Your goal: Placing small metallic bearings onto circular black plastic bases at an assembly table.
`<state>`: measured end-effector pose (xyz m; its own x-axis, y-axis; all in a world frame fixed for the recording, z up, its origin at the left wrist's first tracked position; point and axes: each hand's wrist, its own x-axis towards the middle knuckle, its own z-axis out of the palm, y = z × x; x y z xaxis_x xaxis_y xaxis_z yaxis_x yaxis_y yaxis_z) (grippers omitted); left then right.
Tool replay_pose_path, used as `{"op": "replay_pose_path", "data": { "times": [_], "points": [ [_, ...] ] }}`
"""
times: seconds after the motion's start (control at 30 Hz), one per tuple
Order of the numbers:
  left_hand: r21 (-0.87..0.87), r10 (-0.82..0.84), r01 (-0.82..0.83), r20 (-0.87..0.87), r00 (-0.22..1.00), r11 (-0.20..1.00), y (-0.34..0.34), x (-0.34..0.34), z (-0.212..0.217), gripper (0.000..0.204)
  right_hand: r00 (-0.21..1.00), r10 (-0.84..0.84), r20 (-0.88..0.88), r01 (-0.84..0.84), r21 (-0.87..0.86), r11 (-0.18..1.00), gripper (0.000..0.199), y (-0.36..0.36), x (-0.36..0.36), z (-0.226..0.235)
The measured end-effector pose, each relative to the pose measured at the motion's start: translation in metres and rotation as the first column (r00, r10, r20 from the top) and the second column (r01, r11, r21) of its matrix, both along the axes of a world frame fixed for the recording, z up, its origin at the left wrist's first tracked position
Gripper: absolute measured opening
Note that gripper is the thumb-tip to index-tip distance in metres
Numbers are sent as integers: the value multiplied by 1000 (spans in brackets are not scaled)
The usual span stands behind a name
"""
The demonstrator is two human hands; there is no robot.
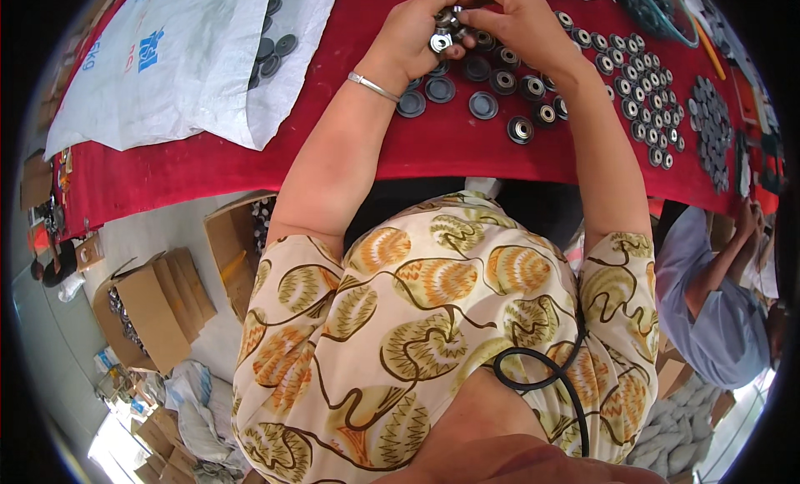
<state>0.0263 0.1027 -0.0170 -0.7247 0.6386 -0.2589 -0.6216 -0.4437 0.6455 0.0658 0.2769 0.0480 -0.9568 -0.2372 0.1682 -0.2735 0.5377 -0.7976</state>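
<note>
1. The step in hand looks like assembly: both hands meet at about 12 o'clock in the view, over the red-covered counter [250, 163], working small round parts together.
2. The left hand [414, 36] has its grip closed around a small stack of round silver-and-black metal bearing pieces [442, 30]; one shiny piece shows just under the thumb.
3. The right hand [517, 22] has its grip pinched shut on the same cluster from the 3 o'clock side, fingertips touching the left hand's fingertips. How many pieces sit between the fingers I cannot tell.
4. Just below the hands, toward 6 o'clock, lie flat dark round caps [440, 89] and a curved row of finished black wheels with silver centres [521, 130], some touching.
5. At 2 to 3 o'clock lies a dense field of the same small wheels [646, 97]; at 10 o'clock a white woven sack [167, 63] covers more dark discs.
6. As a judgement, the next move calls for a steady press that seats the piece squarely, and then a free hand to pick up a cap.
</note>
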Motion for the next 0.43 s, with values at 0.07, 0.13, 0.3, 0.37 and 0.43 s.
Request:
{"op": "replay_pose_path", "data": {
  "times": [0.07,0.13,0.3,0.37,0.43],
  "points": [
    [-38,-19,18,-22,1000,999,2,2,-1,32,989,-13,149,8,31,999,15,3,3,7],
    [-53,-44,42,-26,999,998,4,3,-4,34,984,-7,180,-5,62,998,15,3,5,9],
    [-91,31,-38,-76,997,995,1,1,-3,35,994,-28,109,35,-62,997,14,6,6,5],
    [-52,55,-58,-58,997,997,-3,-3,-1,37,981,-182,62,184,-37,982,15,14,-3,0],
    [-18,159,-159,-41,986,987,-10,-10,-1,37,963,-265,49,262,51,964,15,22,-13,-10]
  ]
}}
